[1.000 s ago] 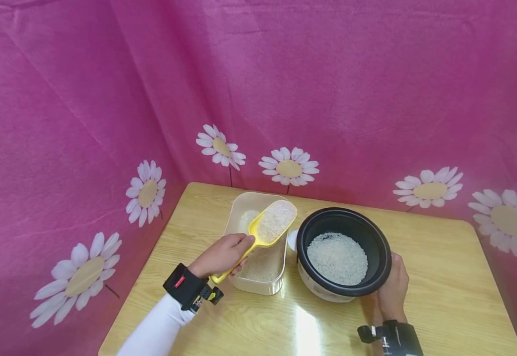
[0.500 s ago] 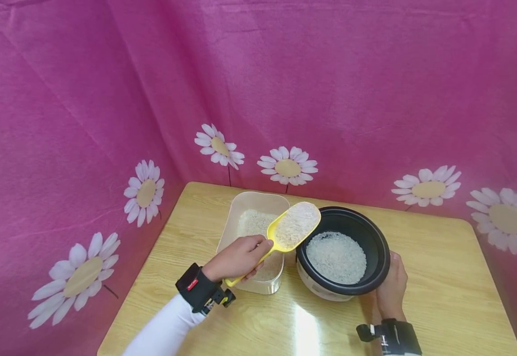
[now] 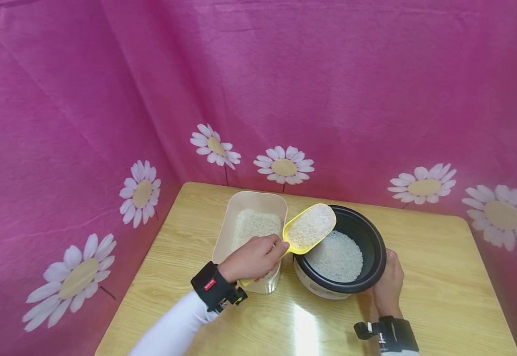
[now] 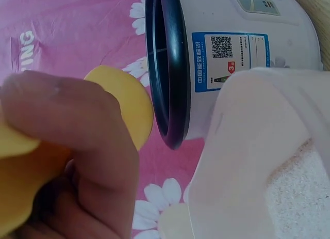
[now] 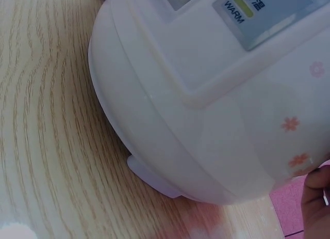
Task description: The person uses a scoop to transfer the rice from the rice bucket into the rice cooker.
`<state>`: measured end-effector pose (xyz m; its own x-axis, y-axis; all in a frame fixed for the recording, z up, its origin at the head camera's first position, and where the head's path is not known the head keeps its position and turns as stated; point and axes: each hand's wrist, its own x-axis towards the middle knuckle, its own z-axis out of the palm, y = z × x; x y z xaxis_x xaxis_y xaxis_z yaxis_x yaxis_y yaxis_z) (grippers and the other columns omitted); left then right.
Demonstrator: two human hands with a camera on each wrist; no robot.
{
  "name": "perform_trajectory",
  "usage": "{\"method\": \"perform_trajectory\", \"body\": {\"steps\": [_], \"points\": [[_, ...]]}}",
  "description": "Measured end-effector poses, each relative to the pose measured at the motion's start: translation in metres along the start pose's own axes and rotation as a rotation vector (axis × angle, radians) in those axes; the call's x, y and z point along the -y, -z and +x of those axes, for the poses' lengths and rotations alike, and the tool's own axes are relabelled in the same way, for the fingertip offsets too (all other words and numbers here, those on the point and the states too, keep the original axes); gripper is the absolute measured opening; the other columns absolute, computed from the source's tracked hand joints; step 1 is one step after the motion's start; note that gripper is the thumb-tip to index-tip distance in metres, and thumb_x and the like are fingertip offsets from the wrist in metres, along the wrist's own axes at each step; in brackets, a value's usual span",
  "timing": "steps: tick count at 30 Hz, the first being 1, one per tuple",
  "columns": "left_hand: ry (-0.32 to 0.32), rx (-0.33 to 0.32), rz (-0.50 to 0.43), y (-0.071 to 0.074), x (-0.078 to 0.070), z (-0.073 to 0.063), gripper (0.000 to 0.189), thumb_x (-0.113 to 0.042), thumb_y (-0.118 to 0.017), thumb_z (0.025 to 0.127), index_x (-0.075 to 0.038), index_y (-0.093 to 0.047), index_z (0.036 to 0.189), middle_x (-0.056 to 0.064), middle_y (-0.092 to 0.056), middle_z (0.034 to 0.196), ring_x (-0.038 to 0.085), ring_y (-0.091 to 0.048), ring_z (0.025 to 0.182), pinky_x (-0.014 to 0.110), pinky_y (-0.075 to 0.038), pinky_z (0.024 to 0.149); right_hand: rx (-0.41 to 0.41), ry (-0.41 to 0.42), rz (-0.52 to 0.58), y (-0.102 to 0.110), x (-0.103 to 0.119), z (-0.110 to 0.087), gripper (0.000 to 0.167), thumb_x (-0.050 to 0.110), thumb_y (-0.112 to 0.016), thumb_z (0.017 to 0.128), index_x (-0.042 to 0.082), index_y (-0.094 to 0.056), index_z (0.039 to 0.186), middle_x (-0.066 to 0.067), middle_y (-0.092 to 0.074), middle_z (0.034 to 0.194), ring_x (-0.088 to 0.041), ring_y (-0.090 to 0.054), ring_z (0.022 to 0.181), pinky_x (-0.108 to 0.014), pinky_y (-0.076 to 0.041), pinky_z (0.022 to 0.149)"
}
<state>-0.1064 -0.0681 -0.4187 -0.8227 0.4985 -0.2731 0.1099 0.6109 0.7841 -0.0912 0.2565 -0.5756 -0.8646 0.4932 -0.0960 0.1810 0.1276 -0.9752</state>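
My left hand (image 3: 255,258) grips the handle of a yellow scoop (image 3: 292,246) heaped with rice (image 3: 313,226). The scoop's front end overlaps the left part of the black rim of a white rice cooker (image 3: 318,289) in the head view. A mound of rice (image 3: 336,258) lies in the cooker's dark pot. Against the cooker's right side, my right hand (image 3: 388,284) holds on; in the right wrist view its bent fingers (image 5: 315,197) meet the cooker's side. Beneath my left hand stands a pale, clear-sided container (image 3: 258,199) with rice inside, its front part partly covered by the hand.
The container and cooker stand side by side on a light wooden table (image 3: 441,277). A pink cloth (image 3: 329,89) printed with daisies rises behind the table and along its left and right sides. Bare wood shows to the right of the cooker.
My left hand has carried the loaded scoop rightward, from over the container to the cooker's left rim. The right hand keeps its place on the cooker.
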Motion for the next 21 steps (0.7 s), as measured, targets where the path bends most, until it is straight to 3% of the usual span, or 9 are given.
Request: {"method": "perform_trajectory", "body": {"steps": [4, 12, 21], "points": [[-0.009, -0.020, 0.057, -0.003, -0.004, 0.005, 0.038, -0.043, -0.043, 0.110, -0.011, -0.059, 0.097, -0.005, -0.046, 0.059, 0.013, -0.047, 0.040, 0.025, -0.036, 0.042, 0.005, 0.016, 0.012, 0.000, -0.001, 0.000, 0.048, 0.054, -0.027, 0.110, 0.026, -0.062, 0.128, 0.018, -0.062, 0.103, -0.005, -0.054, 0.096, -0.013, -0.042, 0.080], [-0.070, -0.107, 0.293, -0.011, -0.006, 0.014, 0.035, -0.038, -0.045, 0.110, -0.010, -0.058, 0.093, -0.005, -0.046, 0.066, 0.009, -0.046, 0.052, 0.023, -0.035, 0.050, -0.001, 0.016, 0.068, 0.000, -0.003, 0.002, 0.047, 0.053, -0.032, 0.110, 0.023, -0.064, 0.127, 0.016, -0.064, 0.102, -0.006, -0.056, 0.096, -0.015, -0.043, 0.080], [-0.084, -0.146, 0.412, -0.018, -0.013, 0.024, 0.038, -0.038, -0.043, 0.110, -0.005, -0.061, 0.108, -0.004, -0.045, 0.067, 0.011, -0.047, 0.058, 0.025, -0.039, 0.055, -0.008, -0.040, 0.079, 0.001, -0.003, 0.005, 0.043, 0.054, -0.032, 0.110, 0.028, -0.064, 0.122, 0.018, -0.064, 0.099, -0.004, -0.056, 0.093, -0.014, -0.044, 0.079]]}}
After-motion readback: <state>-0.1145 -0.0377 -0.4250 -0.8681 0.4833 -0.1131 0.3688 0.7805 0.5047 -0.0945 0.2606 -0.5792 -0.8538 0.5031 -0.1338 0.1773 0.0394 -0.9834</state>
